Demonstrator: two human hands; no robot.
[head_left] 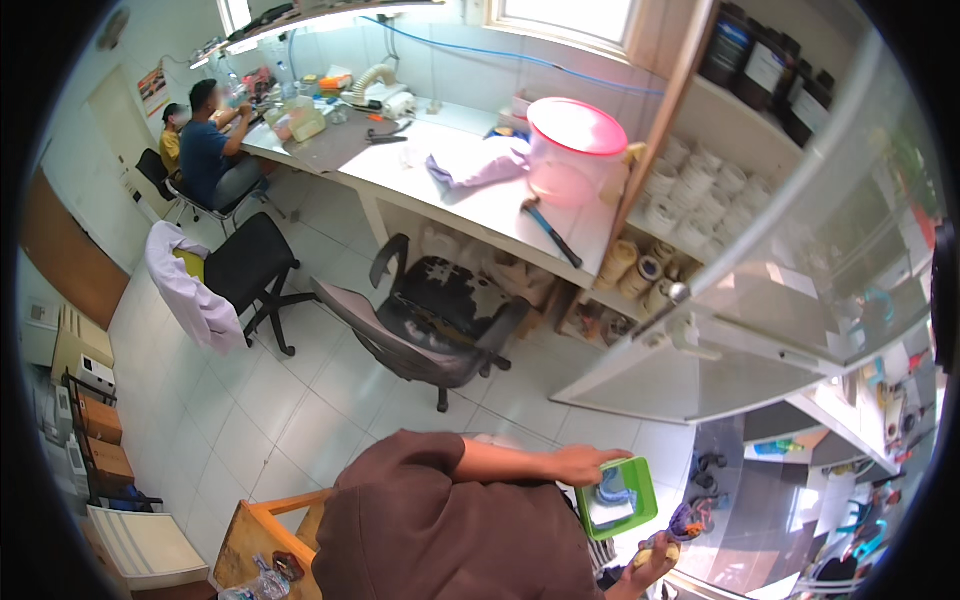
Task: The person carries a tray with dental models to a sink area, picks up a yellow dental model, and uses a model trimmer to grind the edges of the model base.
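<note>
My left hand (588, 464) grips the upper rim of a small green plastic tray (648, 483). Inside it lie a blue curved piece (615, 490), shaped like a dental impression, and a white sheet or pad (608, 513). Just below the tray, my right hand (650, 570) is closed around a pale yellow lump (657, 554), perhaps a dental cast. A purple and orange piece (690, 522) shows beyond those fingers; whether it joins the lump I cannot tell. Brown cloth covers my upper body.
A glass-paned white door (680, 370) stands open at right. An office chair (430, 320) and a black chair (250, 270) stand behind. The long bench (480, 215) carries a hammer (550, 232) and a pink-lidded tub (572, 150). Two people sit at far left.
</note>
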